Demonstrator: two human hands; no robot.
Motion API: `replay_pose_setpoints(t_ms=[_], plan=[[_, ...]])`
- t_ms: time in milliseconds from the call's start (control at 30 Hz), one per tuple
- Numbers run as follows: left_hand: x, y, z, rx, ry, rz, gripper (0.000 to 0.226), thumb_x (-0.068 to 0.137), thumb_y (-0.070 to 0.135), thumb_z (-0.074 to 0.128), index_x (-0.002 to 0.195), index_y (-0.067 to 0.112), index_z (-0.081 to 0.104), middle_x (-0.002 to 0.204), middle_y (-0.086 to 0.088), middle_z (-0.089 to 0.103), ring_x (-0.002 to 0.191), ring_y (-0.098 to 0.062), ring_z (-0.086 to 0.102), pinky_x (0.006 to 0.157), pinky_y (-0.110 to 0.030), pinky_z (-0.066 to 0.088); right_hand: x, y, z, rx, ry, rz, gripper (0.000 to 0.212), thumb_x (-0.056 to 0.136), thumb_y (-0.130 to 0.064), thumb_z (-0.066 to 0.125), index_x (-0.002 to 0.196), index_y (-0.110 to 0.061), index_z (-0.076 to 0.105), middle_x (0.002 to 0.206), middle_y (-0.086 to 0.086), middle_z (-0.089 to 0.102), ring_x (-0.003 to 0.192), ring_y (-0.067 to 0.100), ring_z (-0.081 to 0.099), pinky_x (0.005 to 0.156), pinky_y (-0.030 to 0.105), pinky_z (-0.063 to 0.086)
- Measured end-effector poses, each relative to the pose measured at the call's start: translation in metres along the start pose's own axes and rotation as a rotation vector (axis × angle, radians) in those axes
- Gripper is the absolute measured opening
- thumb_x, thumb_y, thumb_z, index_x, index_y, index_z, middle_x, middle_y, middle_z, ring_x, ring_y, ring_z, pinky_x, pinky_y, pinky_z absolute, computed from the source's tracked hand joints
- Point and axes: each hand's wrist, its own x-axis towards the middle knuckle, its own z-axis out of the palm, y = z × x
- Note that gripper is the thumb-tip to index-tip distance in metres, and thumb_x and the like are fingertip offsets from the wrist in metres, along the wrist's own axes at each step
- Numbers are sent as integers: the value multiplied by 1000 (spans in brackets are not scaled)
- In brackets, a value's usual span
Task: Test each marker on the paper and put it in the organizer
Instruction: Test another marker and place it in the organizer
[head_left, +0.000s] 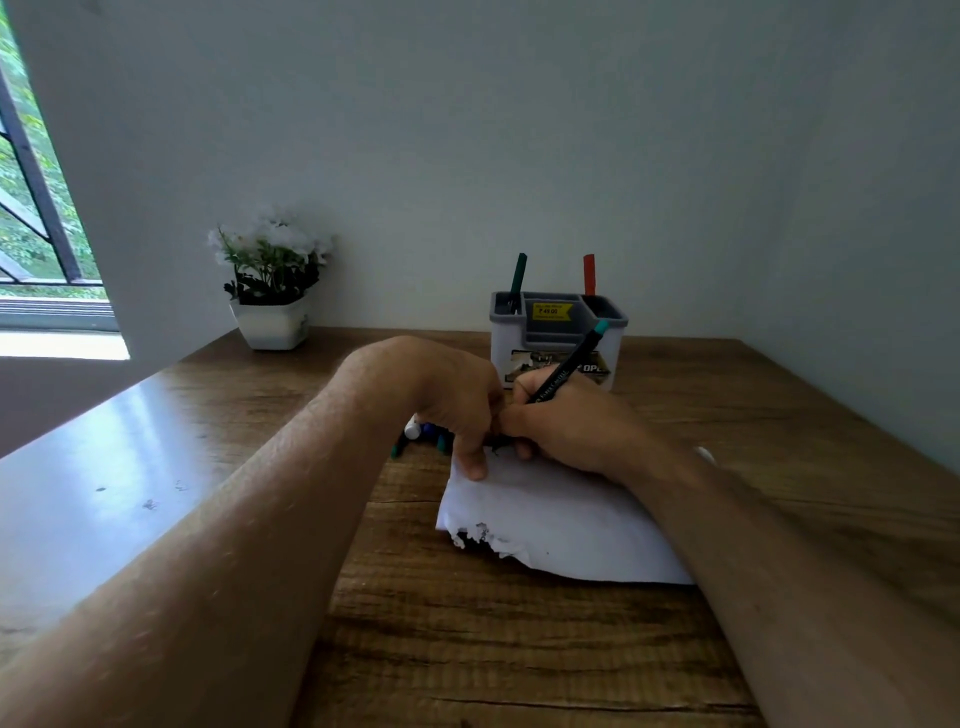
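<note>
My right hand grips a black marker with a teal end, its tip down on the far edge of the white paper. My left hand lies on the paper's far left corner with curled fingers, thumb pressing the sheet; whether it holds anything is hidden. The grey-and-white organizer stands just behind my hands, with a green marker and a red marker upright in it. Several loose markers lie on the table left of the paper, partly hidden by my left hand.
The wooden table runs to the wall behind the organizer. A white pot of white flowers stands at the back left. A window is at the far left. The paper's near edge is torn.
</note>
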Motion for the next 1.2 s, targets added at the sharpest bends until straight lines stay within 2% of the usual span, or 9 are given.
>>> replay_pose_setpoints(t_ms=[133, 267, 467, 633, 733, 900, 1100, 1200], plan=[[0, 0, 0, -3, -6, 0, 54, 71, 26, 85, 119, 15, 63, 112, -2, 66, 104, -22, 60, 98, -42, 47, 0, 0, -1, 37, -5, -15, 25, 79, -20, 69, 58, -20, 55, 50, -5, 57, 48, 6, 54, 60, 33, 47], [2, 0, -1, 5, -8, 3, 53, 71, 27, 85, 118, 16, 64, 111, -1, 67, 104, -22, 60, 99, -43, 47, -1, -1, -1, -10, 6, -21, 19, 82, -26, 68, 65, -20, 61, 56, -3, 65, 55, 7, 58, 60, 33, 49], [1, 1, 0, 22, 2, 2, 56, 70, 29, 85, 120, 18, 64, 112, 0, 66, 105, -22, 60, 98, -41, 47, -1, -1, -1, 29, -7, -15, 24, 81, -24, 70, 61, -20, 56, 53, -3, 62, 50, 4, 56, 57, 29, 47], [2, 2, 0, 29, -2, -2, 59, 70, 28, 85, 123, 17, 62, 115, -1, 65, 107, -22, 59, 99, -42, 47, -1, -2, 0, 21, 19, -41, 24, 81, -20, 71, 63, -16, 55, 50, -6, 58, 45, 1, 54, 51, 21, 43], [2, 2, 0, 31, -5, -3, 60, 70, 28, 85, 125, 18, 62, 116, -1, 66, 107, -22, 60, 100, -42, 47, -1, -2, 0, 17, 9, -28, 29, 80, -20, 71, 59, -18, 51, 49, -6, 57, 46, 3, 54, 51, 23, 43], [2, 1, 0, 38, -7, -12, 57, 72, 28, 84, 122, 15, 62, 114, -3, 65, 105, -23, 60, 98, -42, 48, 2, -1, 2, -17, 87, -28, 23, 77, -22, 71, 62, -17, 54, 58, 2, 57, 58, 15, 55, 60, 34, 46], [2, 3, 1, 17, -13, -2, 56, 69, 25, 86, 119, 13, 63, 112, -5, 67, 105, -24, 62, 97, -43, 50, 2, -4, 1, -22, 94, -16, 27, 77, -23, 70, 58, -19, 52, 58, 1, 55, 56, 13, 53, 58, 32, 43], [-4, 2, -2, -4, 1, 18, 45, 71, 22, 86, 110, 14, 65, 102, -3, 68, 103, -28, 64, 92, -41, 53, 4, -9, -5, 70, 189, 6, 30, 74, -24, 67, 47, -23, 54, 53, -5, 48, 53, 11, 43, 58, 32, 38]])
